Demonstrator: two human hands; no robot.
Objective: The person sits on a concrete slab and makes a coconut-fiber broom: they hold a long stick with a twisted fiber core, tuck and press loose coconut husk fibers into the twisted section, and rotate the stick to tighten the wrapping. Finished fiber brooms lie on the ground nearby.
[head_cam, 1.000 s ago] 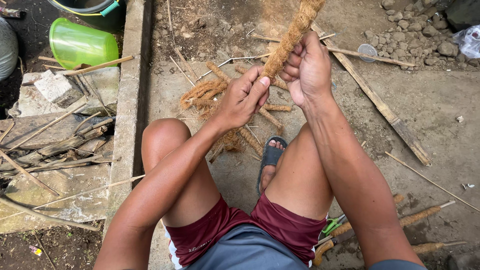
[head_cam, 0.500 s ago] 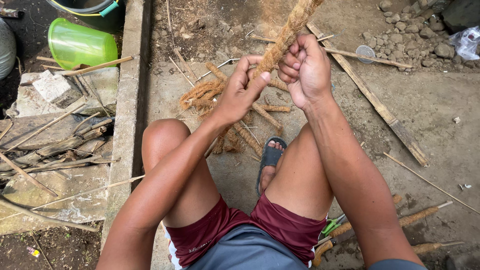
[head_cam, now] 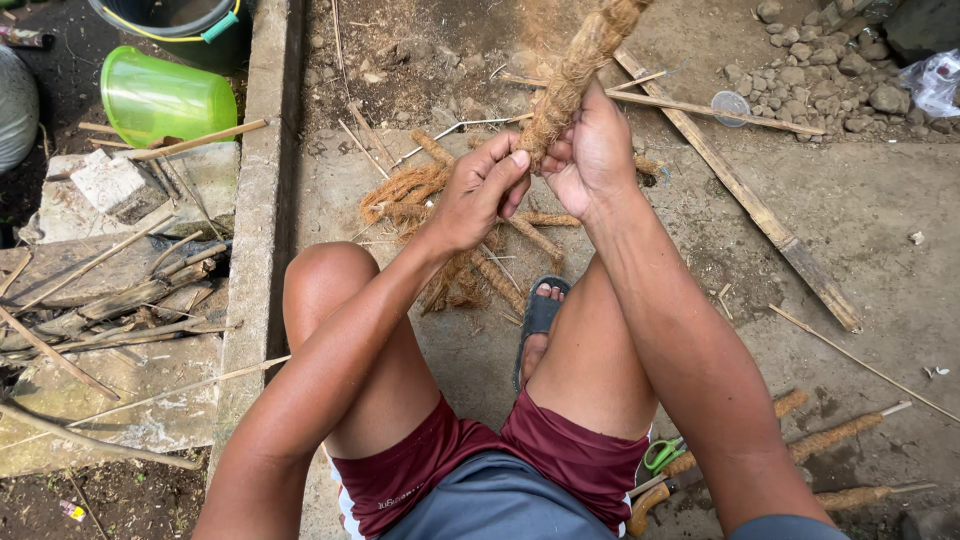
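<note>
Seen from the head camera, a seated person's left hand (head_cam: pixel 478 197) pinches the lower end of a coir-wrapped stick (head_cam: pixel 577 72), fingers curled tight, while the right hand (head_cam: pixel 592 155) closes around it just beside. The stick slants up and right, above the concrete floor (head_cam: pixel 850 210).

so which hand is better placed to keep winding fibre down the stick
Probably the left hand: its fingertips pinch the lower end of the fibre-wrapped stick. The right hand grips the stick just above, holding it.
</note>
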